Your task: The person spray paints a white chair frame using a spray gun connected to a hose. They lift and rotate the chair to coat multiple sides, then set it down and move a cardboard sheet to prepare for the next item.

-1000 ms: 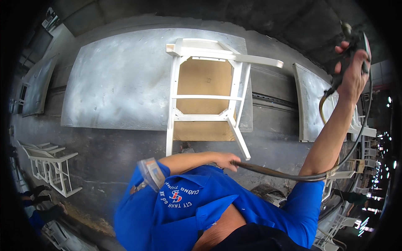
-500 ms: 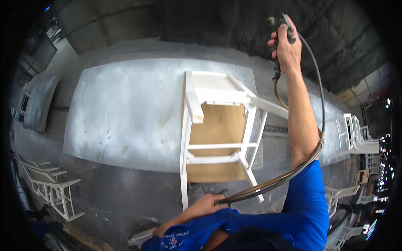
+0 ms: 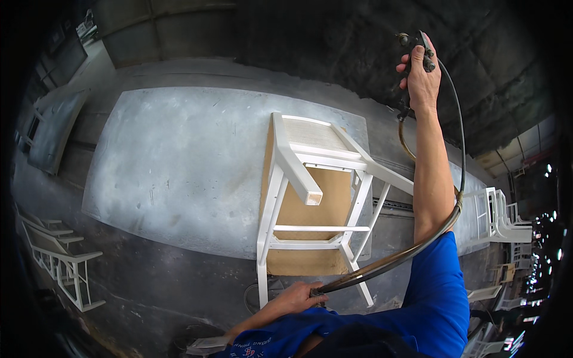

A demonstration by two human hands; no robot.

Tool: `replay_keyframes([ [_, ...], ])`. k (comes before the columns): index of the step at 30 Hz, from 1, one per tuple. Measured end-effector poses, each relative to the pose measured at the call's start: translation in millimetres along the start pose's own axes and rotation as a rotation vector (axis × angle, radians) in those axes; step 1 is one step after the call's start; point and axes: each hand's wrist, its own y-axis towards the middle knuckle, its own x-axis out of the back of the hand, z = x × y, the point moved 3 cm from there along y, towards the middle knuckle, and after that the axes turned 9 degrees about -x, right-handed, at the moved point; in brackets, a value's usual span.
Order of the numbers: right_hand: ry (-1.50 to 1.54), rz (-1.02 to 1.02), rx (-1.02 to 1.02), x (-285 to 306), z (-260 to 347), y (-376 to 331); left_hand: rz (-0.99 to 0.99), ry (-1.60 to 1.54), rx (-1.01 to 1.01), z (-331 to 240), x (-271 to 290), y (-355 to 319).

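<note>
Now your right hand [image 3: 422, 80] wraps its fingers round the spray gun [image 3: 412, 43], your left hand [image 3: 295, 297], seemingly, the hoses [image 3: 388, 264]; slackening there could drop them onto the white chair [image 3: 296, 168] on the brown board [image 3: 304, 262].

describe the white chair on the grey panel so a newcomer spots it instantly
Find the big grey panel left of centre. At its right end, the white chair rests on a brown board. That board sets it apart from the other white chairs near the picture's edges.
</note>
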Motion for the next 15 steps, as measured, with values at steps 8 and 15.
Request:
replay_keyframes([
  [8,-0.145,0.110,-0.110,-24.8,-40.1,-22.8,-0.101,0.063,-0.062,8.1,11.3,-9.1],
  [15,-0.668,0.289,-0.206,-57.3,-182.9,-74.1,0.003,0.026,0.037,0.2,18.4,-15.6],
])
